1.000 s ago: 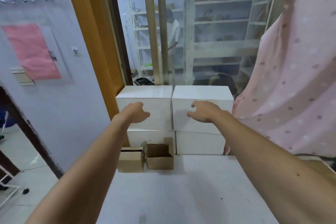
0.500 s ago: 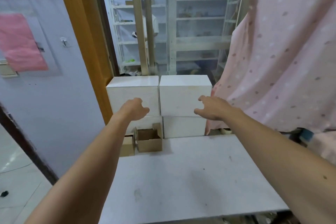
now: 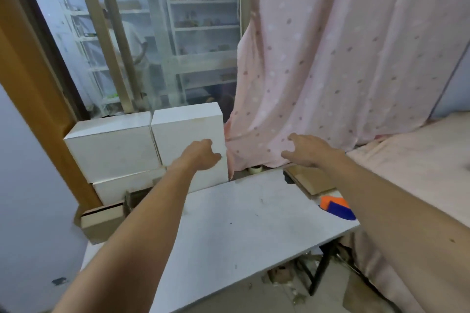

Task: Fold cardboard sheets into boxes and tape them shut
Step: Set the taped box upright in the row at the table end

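Grey-white tabletop before a window. Flat brown cardboard sheets stacked at far right, near empty, spread-fingered right hand. Empty left hand loosely curled before stacked white boxes. Likely light, stiff; best pinched at an edge.

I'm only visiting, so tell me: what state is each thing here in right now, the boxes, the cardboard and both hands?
White cardboard boxes: closed, stacked two high.
Small brown cardboard box: folded into shape, top flap not fully down.
Flat brown cardboard sheets: unfolded, lying flat.
Left hand: loosely curled, holding nothing.
Right hand: fingers spread, holding nothing.
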